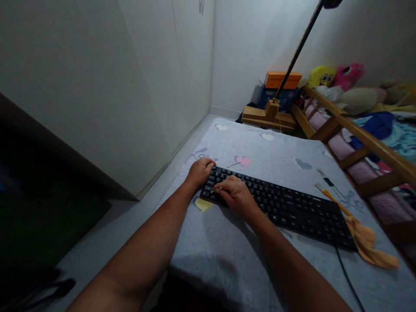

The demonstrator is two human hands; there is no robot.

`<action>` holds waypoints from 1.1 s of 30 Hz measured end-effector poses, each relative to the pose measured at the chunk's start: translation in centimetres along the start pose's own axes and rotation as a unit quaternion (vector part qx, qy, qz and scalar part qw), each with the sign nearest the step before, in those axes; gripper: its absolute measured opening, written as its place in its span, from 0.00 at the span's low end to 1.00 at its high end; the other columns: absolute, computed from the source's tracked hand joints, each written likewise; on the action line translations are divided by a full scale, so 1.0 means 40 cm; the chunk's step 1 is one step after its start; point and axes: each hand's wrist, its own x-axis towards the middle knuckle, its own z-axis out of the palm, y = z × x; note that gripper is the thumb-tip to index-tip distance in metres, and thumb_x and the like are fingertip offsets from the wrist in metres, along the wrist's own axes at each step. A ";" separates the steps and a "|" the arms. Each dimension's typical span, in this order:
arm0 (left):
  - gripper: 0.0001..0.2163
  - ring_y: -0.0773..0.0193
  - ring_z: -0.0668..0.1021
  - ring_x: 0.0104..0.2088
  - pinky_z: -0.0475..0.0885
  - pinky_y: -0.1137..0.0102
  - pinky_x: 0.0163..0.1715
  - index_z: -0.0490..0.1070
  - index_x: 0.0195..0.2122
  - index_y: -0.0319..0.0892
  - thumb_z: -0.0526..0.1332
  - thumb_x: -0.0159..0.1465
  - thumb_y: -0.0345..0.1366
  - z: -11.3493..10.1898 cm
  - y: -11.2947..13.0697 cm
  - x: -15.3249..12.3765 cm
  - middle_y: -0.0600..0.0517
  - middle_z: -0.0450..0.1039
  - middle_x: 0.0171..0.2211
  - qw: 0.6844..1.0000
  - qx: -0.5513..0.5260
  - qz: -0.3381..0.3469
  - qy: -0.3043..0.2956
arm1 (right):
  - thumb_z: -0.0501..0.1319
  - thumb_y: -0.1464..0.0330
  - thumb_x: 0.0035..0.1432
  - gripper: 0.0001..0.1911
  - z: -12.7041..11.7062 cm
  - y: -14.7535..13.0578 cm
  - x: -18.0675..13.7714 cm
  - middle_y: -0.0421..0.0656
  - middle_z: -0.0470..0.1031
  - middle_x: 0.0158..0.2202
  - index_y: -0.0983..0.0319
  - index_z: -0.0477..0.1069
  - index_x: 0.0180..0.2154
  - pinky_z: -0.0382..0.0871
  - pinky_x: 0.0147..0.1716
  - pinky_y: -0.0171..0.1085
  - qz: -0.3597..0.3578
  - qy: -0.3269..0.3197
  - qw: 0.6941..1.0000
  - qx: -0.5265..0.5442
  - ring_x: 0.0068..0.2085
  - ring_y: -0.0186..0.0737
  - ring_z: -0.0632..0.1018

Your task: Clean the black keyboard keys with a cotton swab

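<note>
A black keyboard (299, 212) lies aslant on a table covered with a pale, heart-patterned cloth (276, 156). My left hand (199, 172) is closed around its far left corner. Over the keys at the left end, my right hand (237, 196) pinches a thin cotton swab (213, 191), its pale tip down at the keys near the left edge. The fingers hide most of that swab. Another cotton swab (233, 164) lies on the cloth just beyond the keyboard.
Right of the keyboard lie a flat brush (328, 194), a slim tool with a black grip (329, 182) and a crumpled orange cloth (364, 240). The keyboard's cable (347, 275) runs toward me. A white cabinet (146, 86) stands left, a wooden bed rail (373, 130) right.
</note>
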 end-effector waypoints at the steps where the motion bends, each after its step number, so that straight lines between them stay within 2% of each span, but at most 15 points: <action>1: 0.13 0.57 0.79 0.43 0.72 0.65 0.50 0.80 0.36 0.43 0.54 0.64 0.34 -0.001 0.000 0.000 0.47 0.80 0.39 1.000 0.000 -0.001 0.000 | 0.65 0.75 0.62 0.08 0.001 -0.002 0.001 0.43 0.81 0.33 0.58 0.83 0.37 0.67 0.43 0.41 0.000 -0.001 1.000 -0.001 0.39 0.42 0.76; 16: 0.13 0.57 0.79 0.44 0.71 0.64 0.50 0.79 0.36 0.43 0.53 0.65 0.36 0.007 -0.001 -0.001 0.48 0.80 0.39 1.000 0.000 0.002 -0.002 | 0.63 0.74 0.64 0.09 -0.036 0.020 -0.021 0.44 0.82 0.35 0.59 0.82 0.37 0.67 0.44 0.42 -0.008 -0.028 1.000 -0.005 0.40 0.42 0.76; 25: 0.14 0.57 0.79 0.43 0.71 0.64 0.49 0.80 0.36 0.41 0.54 0.64 0.35 0.012 -0.003 0.004 0.46 0.80 0.39 1.000 0.002 0.004 -0.001 | 0.63 0.75 0.63 0.09 -0.061 0.022 -0.029 0.43 0.81 0.33 0.59 0.82 0.36 0.67 0.42 0.41 -0.007 -0.027 1.000 0.006 0.39 0.42 0.76; 33: 0.14 0.57 0.80 0.44 0.72 0.64 0.50 0.80 0.36 0.42 0.53 0.65 0.35 0.007 0.000 0.001 0.47 0.81 0.39 1.000 0.003 0.001 0.000 | 0.63 0.74 0.64 0.09 -0.040 0.021 -0.022 0.43 0.82 0.34 0.58 0.82 0.37 0.68 0.43 0.41 -0.015 -0.013 1.000 0.014 0.40 0.42 0.76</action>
